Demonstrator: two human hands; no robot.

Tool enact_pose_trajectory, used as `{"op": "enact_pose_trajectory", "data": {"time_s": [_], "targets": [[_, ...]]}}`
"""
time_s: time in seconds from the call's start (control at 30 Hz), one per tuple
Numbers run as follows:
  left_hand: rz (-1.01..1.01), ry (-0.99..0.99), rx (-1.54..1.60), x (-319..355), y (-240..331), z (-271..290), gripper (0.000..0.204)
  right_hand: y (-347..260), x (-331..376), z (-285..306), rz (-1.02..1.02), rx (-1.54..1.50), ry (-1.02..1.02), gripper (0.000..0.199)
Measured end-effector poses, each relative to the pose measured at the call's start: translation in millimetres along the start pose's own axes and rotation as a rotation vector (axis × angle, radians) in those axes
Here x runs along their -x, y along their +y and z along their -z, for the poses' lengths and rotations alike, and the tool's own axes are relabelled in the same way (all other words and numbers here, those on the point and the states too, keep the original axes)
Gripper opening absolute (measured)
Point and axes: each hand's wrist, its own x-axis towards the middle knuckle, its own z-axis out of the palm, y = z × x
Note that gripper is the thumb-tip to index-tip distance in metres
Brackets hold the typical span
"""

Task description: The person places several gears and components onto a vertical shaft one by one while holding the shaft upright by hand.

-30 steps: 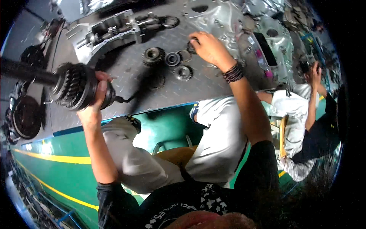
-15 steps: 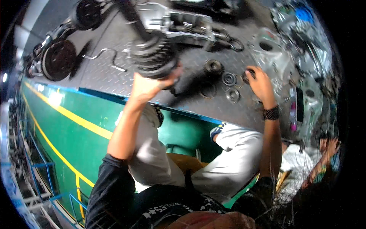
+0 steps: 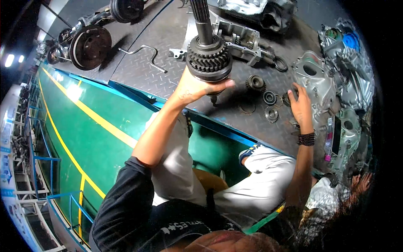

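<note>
My left hand (image 3: 200, 87) is wrapped around the underside of a gear shaft (image 3: 209, 59). The shaft stands nearly upright above the bench, its splined end pointing away and a stack of dark toothed gears and rings around its lower part. Over at the right, my right hand (image 3: 301, 106) lies low on the bench with its fingers apart. Its fingertips are at a small dark gear (image 3: 286, 99), which the hand partly covers. Just left of that gear are a bearing-like ring (image 3: 269, 98), a small toothed ring (image 3: 271, 114), a larger gear (image 3: 255, 82) and a thin ring (image 3: 247, 108).
An opened gearbox housing (image 3: 247, 42) lies behind the shaft on the steel bench (image 3: 138, 80). A bent rod (image 3: 153, 54) and a brake drum (image 3: 90, 47) are to the left. Metal castings (image 3: 312, 80) crowd the right side. Another person's hand (image 3: 361, 182) shows at lower right.
The whole view has shifted, so things sit lower and farther right. The gear shaft has swung more upright in my left hand. My right hand's fingers have spread from the small dark gear.
</note>
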Motion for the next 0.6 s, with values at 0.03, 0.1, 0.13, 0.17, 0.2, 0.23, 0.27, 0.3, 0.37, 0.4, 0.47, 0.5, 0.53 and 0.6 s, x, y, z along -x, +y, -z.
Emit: {"op": "enact_pose_trajectory", "data": {"time_s": [0.03, 0.1, 0.13, 0.17, 0.2, 0.23, 0.27, 0.3, 0.37, 0.4, 0.47, 0.5, 0.53, 0.6], "targets": [[-0.002, -0.001, -0.002, -2, -2, 0, 0.055, -1, -3, 0, 0.042, 0.021, 0.122, 0.044], [-0.068, -0.073, -0.008, -8, -5, 0, 0.050, -5, -3, 2, 0.083, 0.043, 0.249, 0.045], [-0.054, -0.021, 0.031, -8, 1, -5, 0.044, -19, -4, 9, 0.120, -0.081, 0.284, 0.046], [-0.061, -0.013, 0.043, -8, -1, -7, 0.045, -37, -6, 17, 0.166, -0.200, 0.316, 0.047], [-0.111, -0.020, -0.013, -9, -1, -7, 0.047, -60, -1, 21, 0.177, -0.328, 0.275, 0.047], [-0.165, -0.027, -0.058, -11, 0, -9, 0.049, -87, 4, 31, 0.199, -0.441, 0.200, 0.050], [-0.137, -0.029, -0.028, -8, 4, -11, 0.054, -120, 10, 38, 0.290, -0.563, 0.166, 0.054], [-0.212, 0.014, 0.000, -9, 6, -15, 0.060, -153, 15, 50, 0.380, -0.672, 0.133, 0.058], [-0.238, 0.014, 0.003, -15, -8, -13, 0.067, -204, 15, 69, 0.535, -0.768, 0.085, 0.066], [-0.237, 0.020, 0.023, -15, -10, -15, 0.067, -224, 13, 76, 0.541, -0.814, 0.002, 0.071], [-0.186, 0.061, 0.003, -16, -2, -21, 0.073, -239, 2, 84, 0.524, -0.750, -0.106, 0.067], [-0.192, 0.061, 0.013, -15, 1, -22, 0.073, -240, -5, 86, 0.519, -0.657, -0.144, 0.065], [-0.180, 0.079, 0.001, -15, 1, -23, 0.074, -240, -7, 87, 0.526, -0.640, -0.150, 0.065], [-0.230, 0.115, -0.002, -15, -2, -22, 0.076, -241, -10, 87, 0.511, -0.683, -0.202, 0.061]]}}
